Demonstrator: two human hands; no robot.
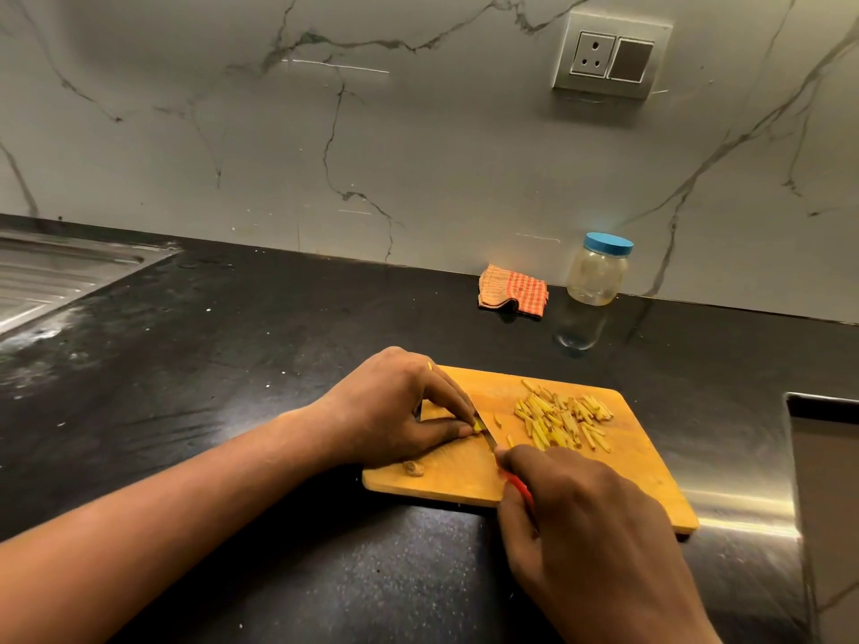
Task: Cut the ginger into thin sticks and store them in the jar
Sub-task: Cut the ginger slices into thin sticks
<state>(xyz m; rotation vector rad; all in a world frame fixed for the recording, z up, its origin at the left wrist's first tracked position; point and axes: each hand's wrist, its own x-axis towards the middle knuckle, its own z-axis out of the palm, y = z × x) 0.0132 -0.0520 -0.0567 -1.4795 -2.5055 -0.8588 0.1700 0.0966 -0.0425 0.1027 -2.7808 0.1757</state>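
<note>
Place: a kitchen.
Counter: black stone worktop [232, 364], veined marble wall [418, 155] behind.
Sink: steel drainer [56, 276] at ten o'clock.
Socket: wall outlet [611, 55] at one o'clock.

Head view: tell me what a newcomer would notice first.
The yellow wooden cutting board glows against the black stone counter, with a pile of thin yellow ginger sticks on its right half. Left of them, the left hand pinches a ginger piece while the right hand grips a red-handled knife. A clear blue-lidded jar stands by the wall.
</note>
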